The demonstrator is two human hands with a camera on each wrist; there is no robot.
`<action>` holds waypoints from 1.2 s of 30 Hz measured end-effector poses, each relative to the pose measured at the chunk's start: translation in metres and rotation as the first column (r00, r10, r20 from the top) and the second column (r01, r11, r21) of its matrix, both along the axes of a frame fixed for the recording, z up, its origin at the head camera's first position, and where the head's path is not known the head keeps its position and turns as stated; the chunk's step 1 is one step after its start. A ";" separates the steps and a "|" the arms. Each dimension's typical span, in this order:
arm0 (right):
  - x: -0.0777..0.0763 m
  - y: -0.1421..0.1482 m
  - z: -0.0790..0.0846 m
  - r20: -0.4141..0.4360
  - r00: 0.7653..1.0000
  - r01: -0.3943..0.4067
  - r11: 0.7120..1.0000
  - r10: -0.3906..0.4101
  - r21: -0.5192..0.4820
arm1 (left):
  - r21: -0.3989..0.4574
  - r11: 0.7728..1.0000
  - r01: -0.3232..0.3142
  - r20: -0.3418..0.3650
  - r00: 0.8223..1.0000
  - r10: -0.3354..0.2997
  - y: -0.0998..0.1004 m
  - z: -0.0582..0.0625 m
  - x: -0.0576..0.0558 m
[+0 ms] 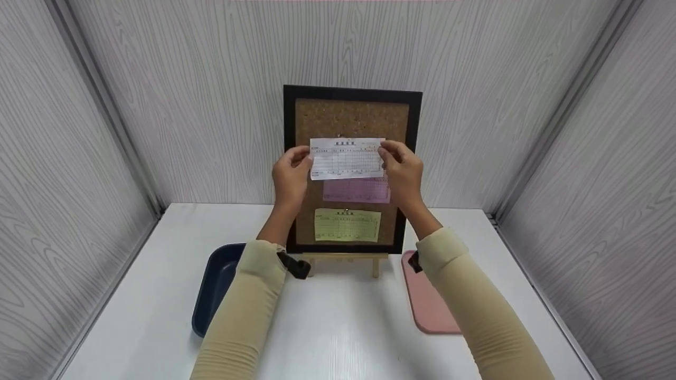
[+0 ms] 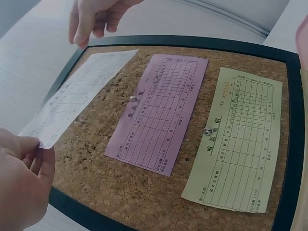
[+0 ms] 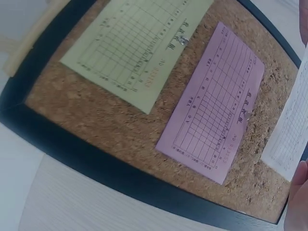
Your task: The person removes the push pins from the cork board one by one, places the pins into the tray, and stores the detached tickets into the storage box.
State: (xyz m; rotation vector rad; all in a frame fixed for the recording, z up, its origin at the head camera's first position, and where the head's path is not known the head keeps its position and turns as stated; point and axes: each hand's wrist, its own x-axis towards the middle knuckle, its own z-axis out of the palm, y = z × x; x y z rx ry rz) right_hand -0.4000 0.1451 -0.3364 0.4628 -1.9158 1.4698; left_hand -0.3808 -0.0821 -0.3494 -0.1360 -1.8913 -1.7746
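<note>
A white printed receipt slip (image 1: pixel 346 159) is held up in front of a black-framed cork board (image 1: pixel 351 119). My left hand (image 1: pixel 292 174) pinches its left edge between thumb and fingers; in the left wrist view the slip slants away from the cork. At the slip's right edge is my right hand (image 1: pixel 404 171), fingers bent; the left wrist view shows a small gap between those fingertips and the paper. Below, a purple slip (image 2: pixel 156 113) and a green slip (image 2: pixel 233 139) are pinned to the cork, the purple one partly covered in the head view.
The board stands on a small wooden easel (image 1: pixel 343 257). A dark blue tray (image 1: pixel 203 301) lies at left, partly under the left sleeve. A pink tray (image 1: pixel 428 306) is at right, partly behind the right sleeve. Wood-grain panels surround the white table (image 1: pixel 338 327).
</note>
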 end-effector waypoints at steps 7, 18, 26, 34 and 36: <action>0.024 0.020 -0.023 0.040 0.999 0.035 0.999 -0.036 0.028 | 0.026 1.000 0.013 0.016 1.000 -0.013 -0.019 -0.019 0.022; 0.077 0.055 -0.044 0.185 0.982 0.025 1.000 -0.025 0.006 | 0.078 0.997 0.011 0.156 0.987 -0.023 -0.039 -0.054 0.052; 0.094 0.083 -0.091 0.292 0.955 0.047 0.999 -0.053 0.026 | 0.060 0.998 -0.008 0.238 0.971 -0.006 -0.052 -0.078 0.082; 0.105 0.108 -0.137 0.447 0.892 0.048 0.998 -0.061 0.040 | 0.033 0.999 -0.019 0.276 0.961 0.010 -0.074 -0.103 0.108; 0.114 0.110 -0.138 0.473 0.879 0.046 0.998 -0.055 0.030 | 0.012 0.999 -0.032 0.282 0.959 0.027 -0.080 -0.108 0.114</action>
